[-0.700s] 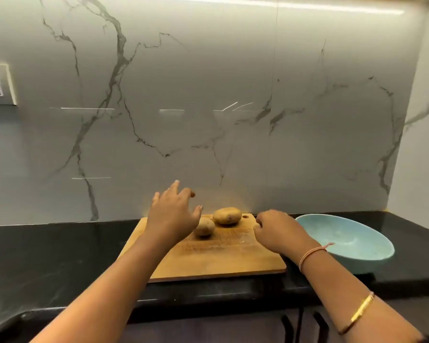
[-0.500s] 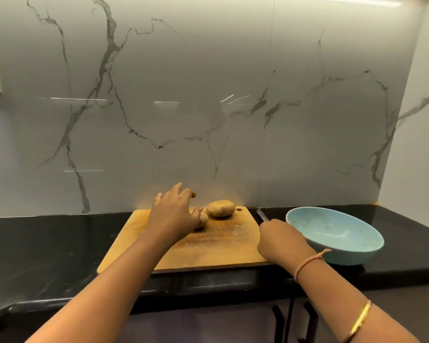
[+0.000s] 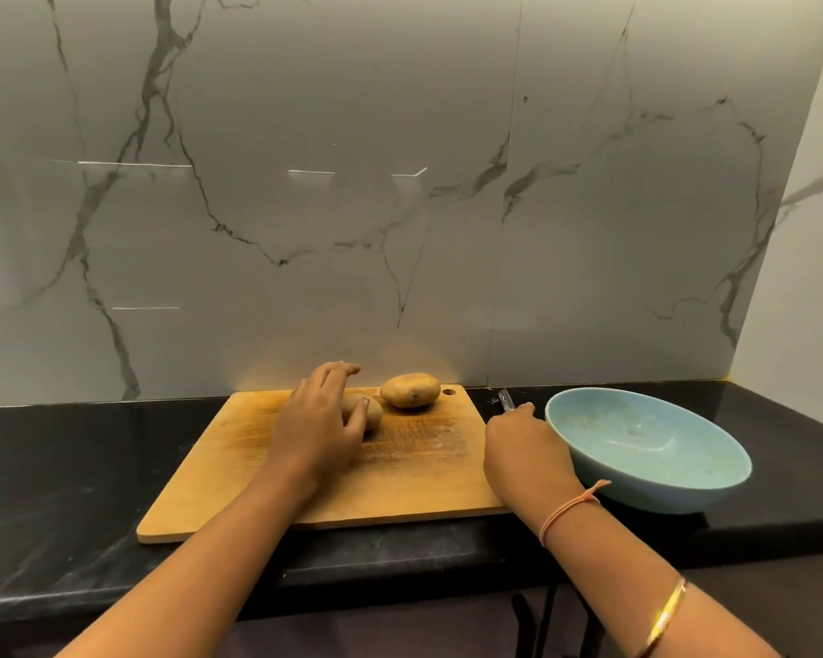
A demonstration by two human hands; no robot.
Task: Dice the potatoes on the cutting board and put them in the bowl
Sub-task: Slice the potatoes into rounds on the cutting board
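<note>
On my feed, the wooden cutting board (image 3: 400,486) lay on the black countertop (image 3: 67,467) in front of the marble backsplash (image 3: 352,182). Two whole potatoes sat at its far end: the larger potato (image 3: 410,390) near the board's hanging hole and the smaller potato (image 3: 375,411) just beside it, nearer me. The left hand (image 3: 317,429) was cupped over the smaller one, thumb resting on its skin and fingers arched loosely above it, not closed round it. The right hand (image 3: 526,448) was curled round a knife (image 3: 505,400) between the board and the light blue bowl (image 3: 637,496). I could see only the knife's tip past the fist, pointing toward the wall. The bowl stood on the counter just right of the board.
</note>
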